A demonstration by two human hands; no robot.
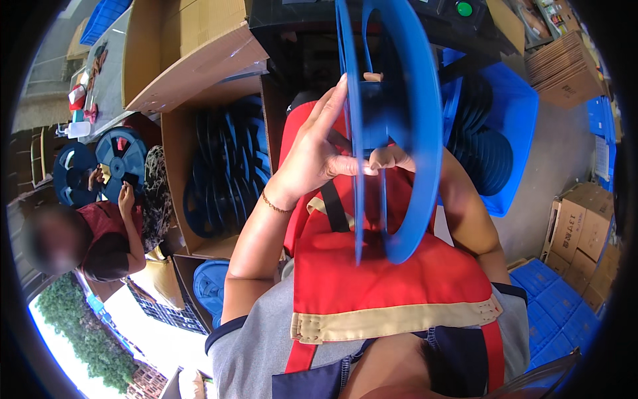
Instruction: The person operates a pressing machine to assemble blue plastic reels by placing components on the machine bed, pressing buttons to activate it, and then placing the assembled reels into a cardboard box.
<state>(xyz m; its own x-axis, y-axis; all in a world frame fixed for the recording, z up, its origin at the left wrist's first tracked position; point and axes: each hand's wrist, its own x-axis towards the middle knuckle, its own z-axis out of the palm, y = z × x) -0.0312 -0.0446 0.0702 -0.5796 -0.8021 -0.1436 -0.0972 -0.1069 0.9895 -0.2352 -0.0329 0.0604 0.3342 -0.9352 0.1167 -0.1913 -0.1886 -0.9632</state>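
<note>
A large blue plastic reel stands edge-on in front of my red apron, its two round flanges upright with a gap between them. My left hand is at the left flange, fingers pointing up along its outer face and thumb by the flange. Around the reel from the other side comes my right hand. Its thumb shows near the left thumb, and a fingertip shows higher up near the hub. The right flange hides most of that hand. Both hands grip the reel.
An open cardboard box of blue discs stands at left, a blue bin of stacked discs at right. A co-worker handles blue reels at far left. A machine with a green button stands ahead; cartons and blue crates are at right.
</note>
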